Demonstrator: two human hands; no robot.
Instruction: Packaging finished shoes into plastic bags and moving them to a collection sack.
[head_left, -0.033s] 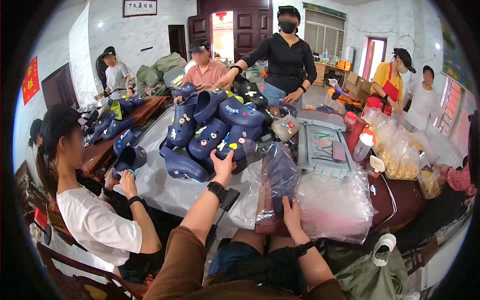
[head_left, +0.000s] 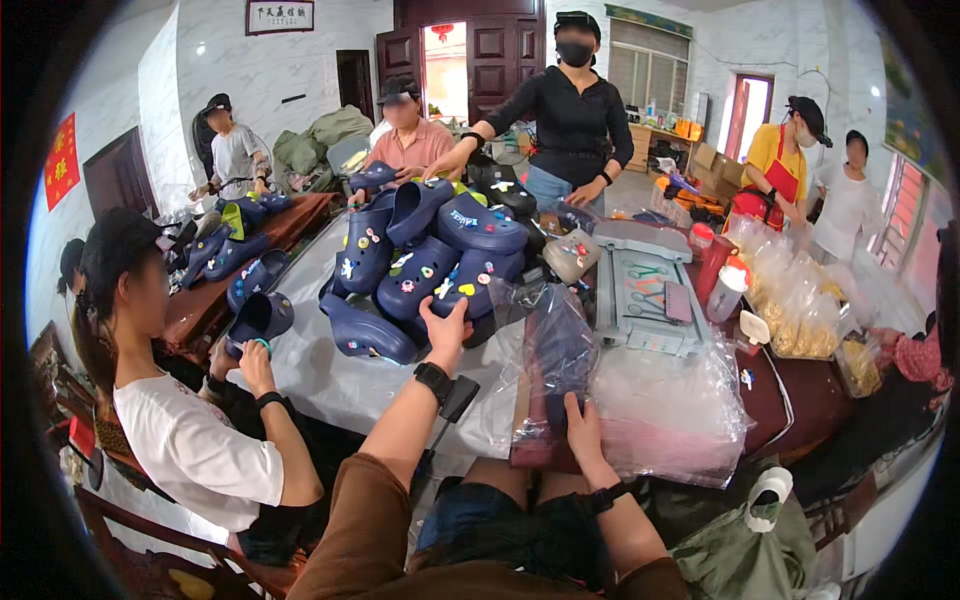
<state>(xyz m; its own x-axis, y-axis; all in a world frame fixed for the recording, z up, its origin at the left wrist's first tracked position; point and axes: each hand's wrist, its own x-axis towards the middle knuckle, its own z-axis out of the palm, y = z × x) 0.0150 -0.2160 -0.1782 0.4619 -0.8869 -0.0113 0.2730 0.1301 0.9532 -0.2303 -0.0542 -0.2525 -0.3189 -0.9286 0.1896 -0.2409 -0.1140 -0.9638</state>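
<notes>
A heap of navy clogs (head_left: 410, 280) with colourful charms stands in front of me on the table. My left hand (head_left: 447, 332) reaches to the heap's near right side, its fingers and thumb at the toe of a navy clog (head_left: 485, 272) with a yellow heart charm. Closer to me, my right hand (head_left: 583, 425) grips a clear plastic bag (head_left: 520, 310). Inside that bag is a dark navy clog (head_left: 560, 365), seen dimly through the film; my thumb lies on its near end.
Clear bags (head_left: 670, 410) lie in a stack right of my right hand. Beyond them sits a grey tray (head_left: 625, 285) with scissors and a phone. A bottle (head_left: 728, 288) stands further right. At left, a seated person (head_left: 190, 420) works on a clog; another person (head_left: 570, 130) reaches over the heap.
</notes>
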